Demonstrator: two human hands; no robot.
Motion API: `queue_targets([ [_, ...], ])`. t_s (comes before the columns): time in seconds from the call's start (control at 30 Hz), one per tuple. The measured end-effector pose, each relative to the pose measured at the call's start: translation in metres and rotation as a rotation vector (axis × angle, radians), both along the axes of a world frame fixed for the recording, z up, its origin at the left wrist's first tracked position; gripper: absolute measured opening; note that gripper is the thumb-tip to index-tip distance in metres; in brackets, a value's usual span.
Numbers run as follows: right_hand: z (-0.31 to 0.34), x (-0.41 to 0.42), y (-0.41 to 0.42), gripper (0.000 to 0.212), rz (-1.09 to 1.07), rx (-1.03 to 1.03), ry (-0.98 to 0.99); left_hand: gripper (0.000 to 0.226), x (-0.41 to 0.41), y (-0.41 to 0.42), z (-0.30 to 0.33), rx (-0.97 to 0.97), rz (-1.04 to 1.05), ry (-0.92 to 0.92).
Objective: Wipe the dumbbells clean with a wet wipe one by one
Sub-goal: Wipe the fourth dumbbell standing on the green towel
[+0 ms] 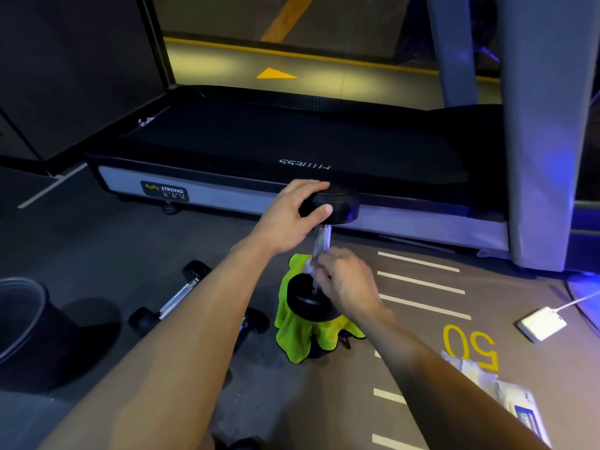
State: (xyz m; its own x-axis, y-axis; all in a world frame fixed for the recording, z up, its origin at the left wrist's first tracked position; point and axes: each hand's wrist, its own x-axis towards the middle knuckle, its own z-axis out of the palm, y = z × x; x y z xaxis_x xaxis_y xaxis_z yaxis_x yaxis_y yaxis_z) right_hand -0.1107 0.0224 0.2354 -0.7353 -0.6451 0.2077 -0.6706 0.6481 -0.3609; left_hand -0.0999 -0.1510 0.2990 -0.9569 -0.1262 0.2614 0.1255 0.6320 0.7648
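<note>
Both bare forearms fill the near part of the view and reach forward to a black round-headed dumbbell with a chrome handle, which stands on end, its long axis upright. Its lower head sits on a crumpled lime-green cloth on the grey rubber gym floor. The left hand curls over the upper head, thumb on the near side, holding the bar steady. The right hand is lower and nearer the camera, its fingers closed round a white wet wipe pressed to the bottom of the handle, just above the lower head. From that hand the bare length of handle runs straight up toward the left hand, so the next stroke would likely travel upward along the bar. Left of the left forearm a second black dumbbell lies on its side on the floor, with a dark round bin further left. Right of the right forearm lie a white wipe packet and a white charger block. Beyond both hands runs a black treadmill deck.
</note>
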Motion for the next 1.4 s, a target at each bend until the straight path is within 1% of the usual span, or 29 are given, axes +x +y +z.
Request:
queue_targets([
  [0.1,0.008,-0.013,0.001,0.019,-0.069,-0.089,0.082,0.048,0.000,0.001,0.001,-0.005,0.003,0.006],
  [0.17,0.007,-0.011,0.002,0.019,-0.036,-0.030,0.066,0.048,0.001,0.002,0.002,-0.007,0.008,0.000],
  [0.23,0.002,-0.003,0.000,0.020,0.018,0.080,0.003,0.048,0.000,0.002,0.003,-0.010,0.012,-0.010],
  [0.3,0.006,-0.002,-0.004,0.023,0.029,0.096,-0.043,0.048,0.000,0.002,0.002,-0.008,0.015,-0.012],
  [0.37,0.012,-0.008,-0.007,0.021,0.003,-0.034,-0.017,0.048,0.000,0.002,0.002,0.000,0.016,-0.003],
  [0.43,0.014,-0.015,-0.008,0.016,-0.047,-0.175,0.059,0.048,0.000,0.001,0.001,-0.010,0.014,0.007],
  [0.47,0.011,-0.015,-0.008,0.016,-0.050,-0.203,0.085,0.048,-0.001,0.001,0.001,-0.017,0.015,0.008],
  [0.57,-0.006,-0.003,-0.005,0.031,0.005,-0.149,0.110,0.047,-0.003,-0.001,0.000,-0.025,0.019,0.011],
  [0.63,-0.013,0.002,-0.004,0.035,0.024,-0.110,0.109,0.046,-0.004,-0.001,0.000,-0.024,0.027,0.018],
  [0.7,-0.008,0.001,-0.009,0.035,0.004,-0.128,0.127,0.046,-0.005,-0.001,-0.001,-0.018,0.027,0.015],
  [0.77,0.001,-0.003,-0.016,0.040,-0.035,-0.170,0.139,0.047,-0.005,0.000,0.000,-0.020,0.019,0.008],
  [0.87,0.000,0.000,-0.013,0.060,-0.039,-0.101,0.128,0.047,-0.005,-0.001,0.001,-0.026,0.020,0.004],
  [0.93,-0.005,0.004,-0.006,0.064,-0.029,-0.078,0.125,0.047,-0.005,-0.002,0.001,-0.035,0.018,0.005],
  [1.1,0.002,-0.002,-0.013,0.054,-0.062,-0.128,0.180,0.047,-0.005,-0.001,0.001,-0.049,0.012,0.013],
  [1.2,-0.007,0.001,-0.008,0.054,-0.075,-0.084,0.184,0.047,-0.004,-0.002,0.001,-0.054,0.012,0.009],
  [1.33,-0.009,0.005,-0.008,0.039,-0.086,-0.078,0.217,0.046,-0.001,-0.004,0.002,-0.051,0.019,0.012],
  [1.4,-0.001,0.002,-0.012,0.041,-0.097,-0.116,0.214,0.046,0.000,-0.004,0.003,-0.049,0.013,0.017],
])
